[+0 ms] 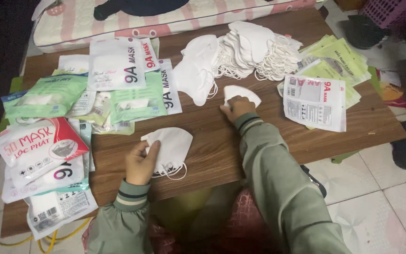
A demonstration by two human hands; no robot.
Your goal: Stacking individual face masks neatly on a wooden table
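Head view, left hand [140, 163] fingers grasping white mask [170, 146], right hand [237, 108] pinching another mask [242, 93]

Left hand [140, 162] fingers curled, right hand [237, 107] reaching forward, fingers bent

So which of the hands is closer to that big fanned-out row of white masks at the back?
Right. The right hand lies just below the row of white masks, on a single mask. The left hand is further toward the table's near edge, holding another mask.
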